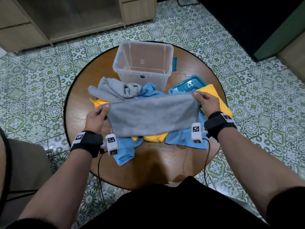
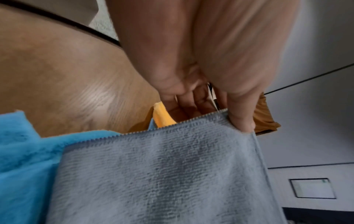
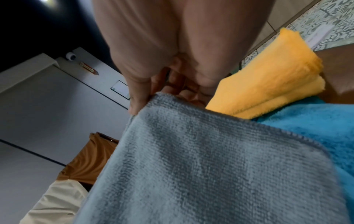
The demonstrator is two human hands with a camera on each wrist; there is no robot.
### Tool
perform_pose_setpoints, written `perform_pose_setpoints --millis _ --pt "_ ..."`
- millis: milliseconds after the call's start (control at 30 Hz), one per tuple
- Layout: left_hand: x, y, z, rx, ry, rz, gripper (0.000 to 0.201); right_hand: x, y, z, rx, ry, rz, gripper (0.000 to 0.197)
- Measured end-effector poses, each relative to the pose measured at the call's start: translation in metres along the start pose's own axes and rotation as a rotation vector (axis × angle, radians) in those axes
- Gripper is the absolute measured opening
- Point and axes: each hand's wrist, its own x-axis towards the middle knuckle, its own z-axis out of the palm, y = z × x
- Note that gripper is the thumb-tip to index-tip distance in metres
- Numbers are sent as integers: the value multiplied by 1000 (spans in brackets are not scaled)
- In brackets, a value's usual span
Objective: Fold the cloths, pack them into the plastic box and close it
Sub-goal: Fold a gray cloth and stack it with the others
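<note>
Hands: the left hand (image 1: pixel 96 115) and right hand (image 1: pixel 207 103) each pinched an upper corner of a grey cloth (image 1: pixel 153 115), stretching it taut between them.
Grey cloth: hung in front of the plastic box (image 1: pixel 143 63), above the heap on the round desk (image 1: pixel 158 162); it covered the middle of the pile.
Grip detail: in the left wrist view the thumb (image 2: pixel 242 116) pressed the hemmed edge, the fingers behind half hidden; the right wrist view showed the same, with motion blur.
Plastic box: clear, open-topped, at the far side of the desk; nothing could be made out inside it.
Lid: a teal lid (image 1: pixel 189 84) lay to the right of the box, its near part covered by a yellow cloth (image 1: pixel 212 96).
Other cloths: a crumpled second grey cloth (image 1: pixel 113 90) lay just in front of the box to the left; blue cloths (image 1: pixel 125 151) and more yellow showed below the held cloth, how many could not be told.
</note>
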Motion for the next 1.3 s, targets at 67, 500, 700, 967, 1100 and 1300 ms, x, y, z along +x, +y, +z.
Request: perform_pose_setpoints --millis 67,500,700,967,1100,1300 --pt "-2 7 3 -23 -62 7 11 -6 -9 -6 40 9 -48 11" --pt "-16 31 -11 -118 -272 37 27 -49 -7 -39 -69 53 -101 26" --pt "-30 29 -22 -21 -257 3 8 -61 -2 -49 -20 -26 -46 23" --pt "-34 38 -35 -152 -222 41 22 -67 -18 -48 58 -108 -18 4" --pt "-33 40 -33 -171 -152 56 13 -70 -26 -44 61 -162 -29 18" --pt "-29 33 -20 -122 -39 95 6 -73 -22 -28 130 -167 82 22"
